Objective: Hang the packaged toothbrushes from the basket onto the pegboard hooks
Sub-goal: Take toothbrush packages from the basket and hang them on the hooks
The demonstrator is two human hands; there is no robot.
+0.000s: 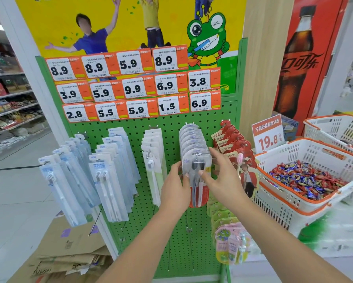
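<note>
We see the round-topped toothbrush pack at the front of its row on the green pegboard, our left hand and right hand pinching its side edges, candy basket to the right.

Both hands raised: left, right, fingers curled.

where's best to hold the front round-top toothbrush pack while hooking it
By its two side edges near the middle, coming from the front, as the left hand and right hand do. The toothbrush pack is a flat card, and this leaves its top hang hole free for the hook.
</note>
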